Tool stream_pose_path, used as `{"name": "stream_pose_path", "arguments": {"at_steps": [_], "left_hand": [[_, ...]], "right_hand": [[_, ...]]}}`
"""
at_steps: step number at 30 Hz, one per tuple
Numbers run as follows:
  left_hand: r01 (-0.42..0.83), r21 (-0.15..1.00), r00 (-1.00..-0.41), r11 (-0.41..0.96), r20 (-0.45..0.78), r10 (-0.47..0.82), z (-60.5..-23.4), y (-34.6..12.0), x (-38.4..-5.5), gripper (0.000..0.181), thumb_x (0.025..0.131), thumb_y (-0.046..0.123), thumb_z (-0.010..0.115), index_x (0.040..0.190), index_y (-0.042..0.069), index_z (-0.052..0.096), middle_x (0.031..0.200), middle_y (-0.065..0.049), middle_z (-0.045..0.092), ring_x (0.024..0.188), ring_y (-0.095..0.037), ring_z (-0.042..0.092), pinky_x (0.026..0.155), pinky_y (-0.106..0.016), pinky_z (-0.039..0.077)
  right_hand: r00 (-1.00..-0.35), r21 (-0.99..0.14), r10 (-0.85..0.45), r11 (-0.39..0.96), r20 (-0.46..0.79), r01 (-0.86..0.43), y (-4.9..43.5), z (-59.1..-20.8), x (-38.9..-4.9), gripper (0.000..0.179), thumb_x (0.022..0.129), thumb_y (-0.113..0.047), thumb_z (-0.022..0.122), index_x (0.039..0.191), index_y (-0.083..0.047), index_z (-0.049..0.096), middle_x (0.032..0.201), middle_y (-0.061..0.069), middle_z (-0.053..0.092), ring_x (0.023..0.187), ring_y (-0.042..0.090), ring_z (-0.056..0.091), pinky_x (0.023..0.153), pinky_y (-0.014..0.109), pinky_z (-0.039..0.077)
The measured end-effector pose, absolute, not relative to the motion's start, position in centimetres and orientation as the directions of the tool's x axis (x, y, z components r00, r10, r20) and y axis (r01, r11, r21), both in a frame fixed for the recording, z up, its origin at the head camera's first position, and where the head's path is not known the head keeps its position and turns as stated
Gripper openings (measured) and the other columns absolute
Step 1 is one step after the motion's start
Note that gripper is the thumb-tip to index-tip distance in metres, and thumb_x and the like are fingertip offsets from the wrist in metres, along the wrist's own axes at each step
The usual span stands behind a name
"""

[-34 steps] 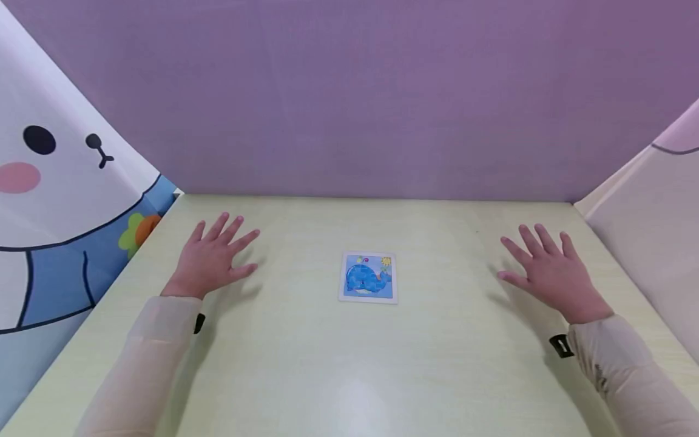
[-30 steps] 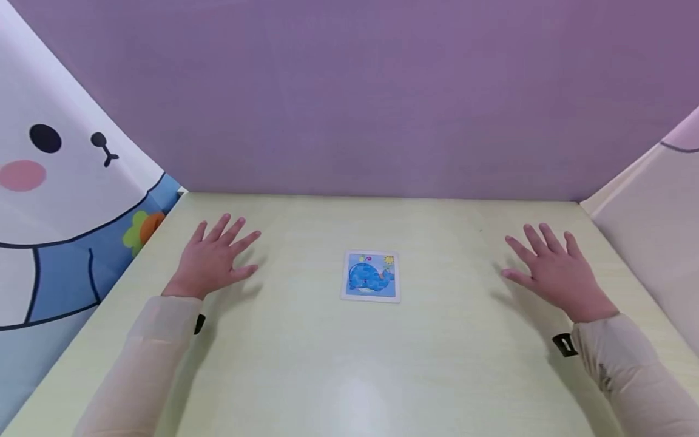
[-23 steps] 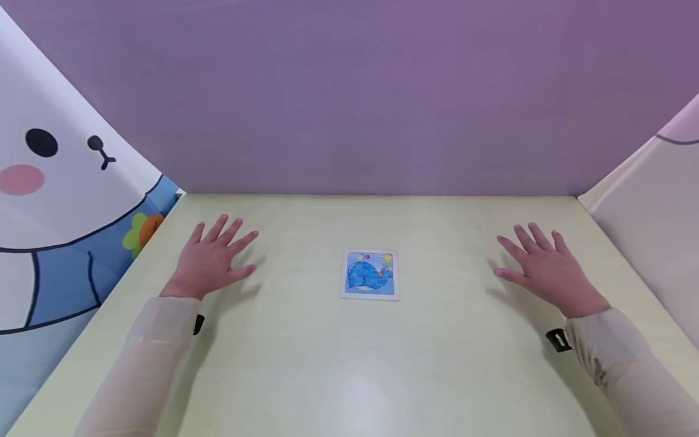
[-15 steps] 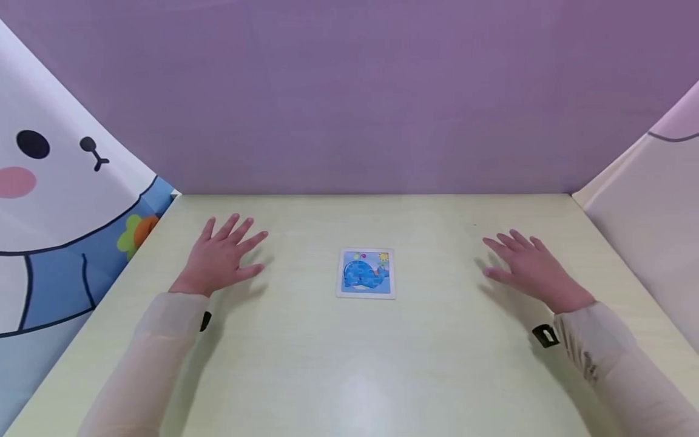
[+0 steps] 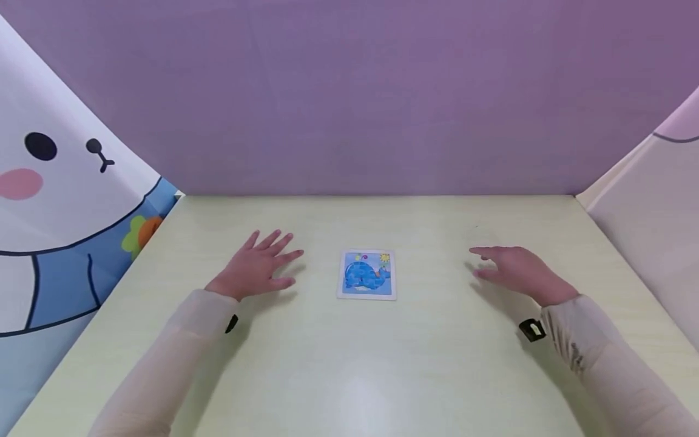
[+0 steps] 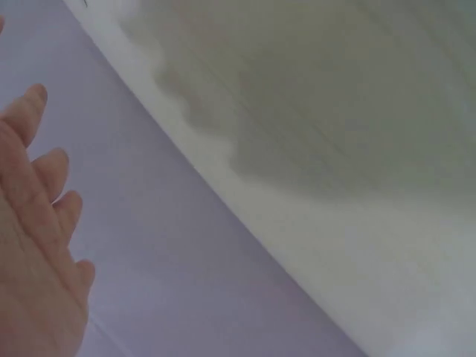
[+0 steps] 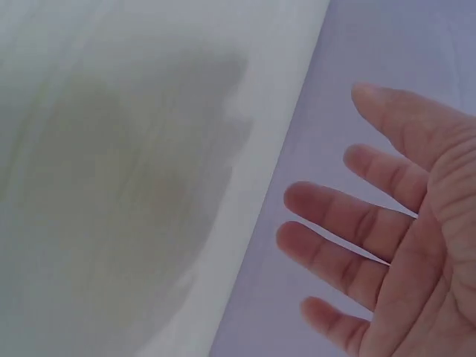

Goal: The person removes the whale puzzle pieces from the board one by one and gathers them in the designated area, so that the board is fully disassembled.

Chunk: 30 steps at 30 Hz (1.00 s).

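Observation:
A square picture puzzle of a blue whale in a white frame lies flat on the pale table, midway between the hands. To its left, the left hand hovers over the table with its fingers spread, holding nothing. The right hand hangs over the table on the other side, farther from the puzzle, fingers loosely extended towards it. In the right wrist view the right hand shows its palm and relaxed fingers with nothing in them. Part of the left hand appears at the edge of the left wrist view.
The pale wooden table ends at a purple cloth wall. A cartoon-printed cloth stands on the left, and a white cloth on the right. Both wrists wear dark straps.
Both hands have moved inward towards the puzzle, the left one to the right and the right one to the left. The right hand has turned thumb-side up. The puzzle has stayed put.

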<state>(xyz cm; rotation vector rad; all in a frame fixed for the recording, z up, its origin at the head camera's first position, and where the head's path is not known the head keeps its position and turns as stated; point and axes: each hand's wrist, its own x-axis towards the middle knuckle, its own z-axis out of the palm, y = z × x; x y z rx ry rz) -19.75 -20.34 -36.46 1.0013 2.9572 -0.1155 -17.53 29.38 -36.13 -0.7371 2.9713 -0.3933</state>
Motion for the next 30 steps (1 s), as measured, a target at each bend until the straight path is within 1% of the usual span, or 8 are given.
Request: {"name": "stream_pose_path", "arguments": {"at_steps": [2,7,9,13,16,22,26,30], "left_hand": [[0.628,-0.036,-0.778,0.777,-0.055,0.626,-36.4,-19.6,-19.8,0.06,0.092,0.049,0.054,0.144,0.02,0.046,0.154,-0.015,0.03,0.142,-0.037,0.02,0.111,-0.06,0.008],[0.652,-0.005,-0.755,0.758,-0.097,0.649,-36.0,-18.2,-20.1,0.061,0.092,0.05,0.054,0.145,0.021,0.044,0.154,-0.012,0.03,0.143,-0.035,0.017,0.112,-0.058,0.009],[0.663,-0.005,-0.744,0.749,-0.117,0.658,-35.9,-17.7,-20.2,0.063,0.091,0.051,0.055,0.146,0.022,0.044,0.154,-0.011,0.03,0.144,-0.035,0.017,0.112,-0.058,0.009],[0.682,0.0,-0.723,0.732,-0.151,0.674,-35.8,-16.6,-20.5,0.064,0.091,0.051,0.055,0.147,0.023,0.042,0.155,-0.01,0.029,0.144,-0.034,0.016,0.112,-0.057,0.01],[0.682,-0.013,-0.721,0.732,-0.18,0.669,-36.3,-15.7,-21.1,0.065,0.091,0.053,0.054,0.148,0.024,0.04,0.156,-0.009,0.027,0.145,-0.033,0.014,0.112,-0.056,0.01],[0.659,-0.03,-0.733,0.751,-0.247,0.633,-37.2,-14.2,-22.3,0.068,0.092,0.056,0.049,0.151,0.026,0.032,0.158,-0.008,0.022,0.146,-0.031,0.008,0.113,-0.054,0.009],[0.66,-0.034,-0.728,0.75,-0.274,0.628,-37.2,-13.3,-22.7,0.07,0.092,0.058,0.046,0.152,0.026,0.03,0.158,-0.008,0.021,0.146,-0.031,0.009,0.113,-0.054,0.01],[0.673,-0.047,-0.717,0.738,-0.288,0.636,-37.3,-12.3,-22.7,0.071,0.092,0.06,0.043,0.152,0.026,0.028,0.157,-0.007,0.022,0.145,-0.031,0.01,0.113,-0.054,0.012]], "right_hand": [[-0.899,-0.276,-0.438,0.864,0.0,-0.421,28.9,-36.0,-17.6,0.047,0.09,-0.021,0.065,0.13,0.002,0.055,0.107,0.018,0.067,0.094,0.034,0.064,0.079,0.05,0.049],[-0.902,-0.296,-0.427,0.854,0.068,-0.427,27.6,-36.0,-18.0,0.042,0.087,-0.018,0.069,0.123,0.003,0.06,0.102,0.019,0.061,0.09,0.032,0.062,0.067,0.044,0.051],[-0.904,-0.318,-0.42,0.848,0.085,-0.424,26.9,-36.0,-18.1,0.04,0.087,-0.017,0.07,0.12,0.003,0.063,0.099,0.017,0.062,0.087,0.029,0.061,0.066,0.041,0.051],[-0.917,-0.348,-0.391,0.85,0.083,-0.394,25.8,-36.2,-18.4,0.037,0.087,-0.018,0.07,0.118,0.002,0.065,0.09,0.009,0.063,0.074,0.019,0.058,0.06,0.034,0.047],[-0.93,-0.375,-0.364,0.855,0.057,-0.357,25.0,-36.3,-18.5,0.037,0.088,-0.019,0.069,0.119,0.001,0.065,0.08,0.002,0.059,0.064,0.013,0.049,0.055,0.03,0.041],[-0.948,-0.419,-0.315,0.868,-0.049,-0.266,23.6,-36.5,-18.8,0.04,0.09,-0.024,0.066,0.123,-0.003,0.064,0.069,-0.002,0.048,0.059,0.012,0.038,0.051,0.027,0.029],[-0.948,-0.43,-0.303,0.872,-0.094,-0.236,22.5,-36.4,-19.1,0.041,0.09,-0.027,0.065,0.125,-0.004,0.064,0.066,-0.002,0.047,0.058,0.012,0.036,0.05,0.026,0.026],[-0.951,-0.421,-0.284,0.883,-0.124,-0.209,21.6,-36.0,-19.3,0.042,0.089,-0.027,0.067,0.125,-0.004,0.064,0.071,-0.001,0.054,0.061,0.013,0.042,0.049,0.025,0.029]]}}
